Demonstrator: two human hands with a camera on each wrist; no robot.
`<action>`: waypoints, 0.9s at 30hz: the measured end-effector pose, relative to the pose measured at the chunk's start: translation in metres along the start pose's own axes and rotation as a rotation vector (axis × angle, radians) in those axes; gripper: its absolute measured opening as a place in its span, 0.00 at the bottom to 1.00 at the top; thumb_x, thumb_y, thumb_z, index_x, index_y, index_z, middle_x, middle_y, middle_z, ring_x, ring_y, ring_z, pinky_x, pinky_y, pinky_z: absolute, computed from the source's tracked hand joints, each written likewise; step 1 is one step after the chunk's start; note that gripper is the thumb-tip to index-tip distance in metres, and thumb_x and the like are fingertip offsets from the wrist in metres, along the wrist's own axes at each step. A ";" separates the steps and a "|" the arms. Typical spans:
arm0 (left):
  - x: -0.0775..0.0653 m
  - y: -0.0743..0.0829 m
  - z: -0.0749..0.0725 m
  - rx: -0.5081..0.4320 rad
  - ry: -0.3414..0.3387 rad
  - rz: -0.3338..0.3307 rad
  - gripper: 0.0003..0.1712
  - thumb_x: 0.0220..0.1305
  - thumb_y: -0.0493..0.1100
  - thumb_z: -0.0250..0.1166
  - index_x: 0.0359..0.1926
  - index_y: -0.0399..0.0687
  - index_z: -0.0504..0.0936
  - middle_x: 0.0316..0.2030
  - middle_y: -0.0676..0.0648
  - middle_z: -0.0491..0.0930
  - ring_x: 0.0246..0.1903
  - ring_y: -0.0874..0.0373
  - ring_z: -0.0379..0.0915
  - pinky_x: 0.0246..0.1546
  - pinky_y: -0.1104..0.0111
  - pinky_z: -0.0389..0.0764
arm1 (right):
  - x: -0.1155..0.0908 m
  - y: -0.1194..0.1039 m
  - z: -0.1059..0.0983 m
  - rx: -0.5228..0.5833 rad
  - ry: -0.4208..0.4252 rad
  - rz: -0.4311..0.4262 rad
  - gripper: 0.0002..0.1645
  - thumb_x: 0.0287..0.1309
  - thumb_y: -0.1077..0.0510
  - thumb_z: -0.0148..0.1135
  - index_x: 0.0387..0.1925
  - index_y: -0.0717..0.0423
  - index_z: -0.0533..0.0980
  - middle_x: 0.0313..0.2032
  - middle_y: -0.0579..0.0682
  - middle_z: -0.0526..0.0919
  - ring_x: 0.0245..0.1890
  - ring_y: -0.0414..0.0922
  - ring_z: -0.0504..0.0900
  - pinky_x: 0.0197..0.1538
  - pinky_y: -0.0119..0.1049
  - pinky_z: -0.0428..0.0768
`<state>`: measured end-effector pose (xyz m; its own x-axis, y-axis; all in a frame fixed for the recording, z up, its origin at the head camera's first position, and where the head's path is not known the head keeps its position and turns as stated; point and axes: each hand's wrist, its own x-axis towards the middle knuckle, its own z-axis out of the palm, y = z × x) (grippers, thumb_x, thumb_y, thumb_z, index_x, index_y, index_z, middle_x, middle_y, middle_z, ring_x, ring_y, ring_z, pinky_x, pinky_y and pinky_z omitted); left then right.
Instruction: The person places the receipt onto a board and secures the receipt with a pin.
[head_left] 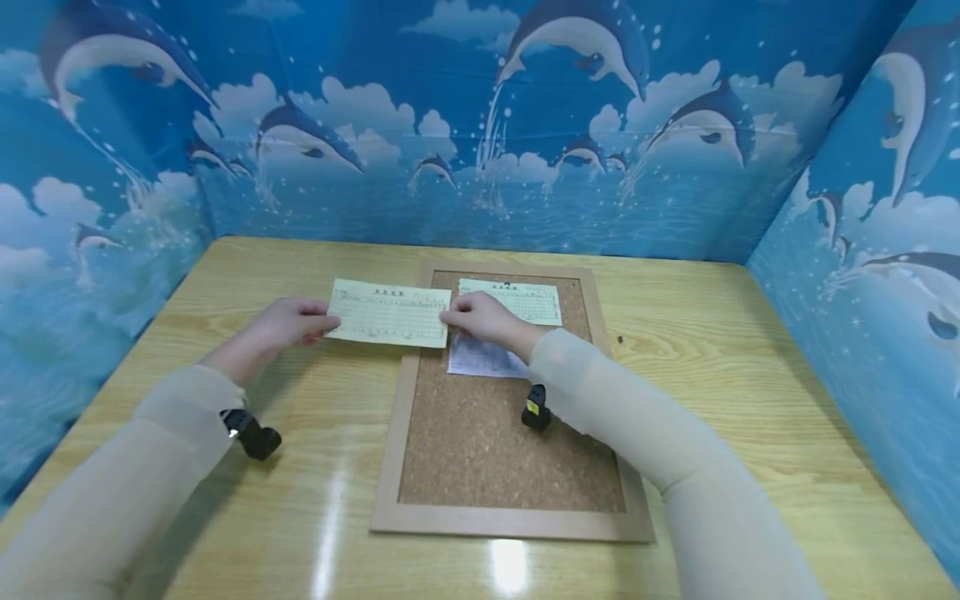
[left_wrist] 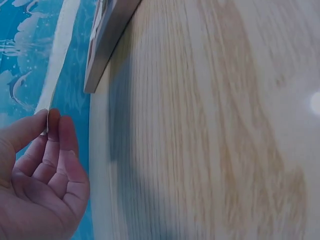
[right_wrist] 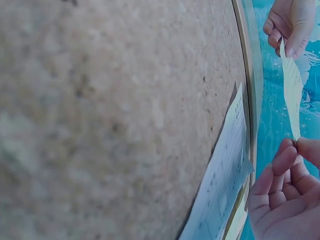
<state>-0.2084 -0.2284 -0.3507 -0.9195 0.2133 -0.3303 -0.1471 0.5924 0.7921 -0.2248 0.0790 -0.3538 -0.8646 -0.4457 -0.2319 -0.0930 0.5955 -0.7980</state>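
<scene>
Between both hands a pale yellow printed form (head_left: 388, 313) is stretched out, held up over the table and the upper left edge of a cork board (head_left: 480, 450). My left hand (head_left: 296, 322) pinches its left edge between thumb and fingers. At the opposite edge my right hand (head_left: 483, 317) pinches it the same way, reaching across the board. Behind the right hand, another yellowish form (head_left: 536, 302) lies at the top of the board, a pin (head_left: 507, 285) at its upper edge. Below it a white form (head_left: 480, 358) is partly covered by that hand.
The framed board lies on a wooden table (head_left: 712, 367). Right of it sits a small dark object (head_left: 620, 339). Dolphin-printed cloth (head_left: 480, 125) encloses the table at the back and sides. Each wrist carries a black camera, such as the left wrist camera (head_left: 255, 435).
</scene>
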 end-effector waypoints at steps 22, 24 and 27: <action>-0.013 0.021 0.021 -0.056 -0.085 0.036 0.23 0.70 0.49 0.52 0.51 0.31 0.73 0.39 0.46 0.78 0.42 0.54 0.73 0.50 0.56 0.73 | -0.026 0.015 -0.023 0.027 0.027 0.068 0.16 0.66 0.50 0.53 0.33 0.57 0.80 0.33 0.53 0.80 0.33 0.50 0.76 0.38 0.41 0.75; -0.013 0.023 0.022 -0.055 -0.085 0.033 0.23 0.70 0.49 0.53 0.51 0.31 0.73 0.40 0.46 0.78 0.41 0.56 0.73 0.50 0.56 0.73 | -0.027 0.016 -0.024 0.028 0.026 0.074 0.16 0.66 0.50 0.53 0.34 0.56 0.80 0.34 0.54 0.81 0.33 0.49 0.76 0.38 0.40 0.75; -0.012 0.024 0.024 -0.057 -0.083 0.024 0.23 0.69 0.50 0.53 0.51 0.32 0.73 0.39 0.47 0.78 0.41 0.56 0.74 0.51 0.56 0.73 | -0.030 0.017 -0.025 0.026 0.027 0.079 0.16 0.66 0.50 0.53 0.34 0.56 0.81 0.34 0.54 0.81 0.32 0.49 0.76 0.37 0.41 0.75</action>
<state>-0.1918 -0.1978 -0.3399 -0.8900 0.2916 -0.3504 -0.1483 0.5418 0.8274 -0.2127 0.1196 -0.3467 -0.8820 -0.3795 -0.2794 -0.0117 0.6102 -0.7921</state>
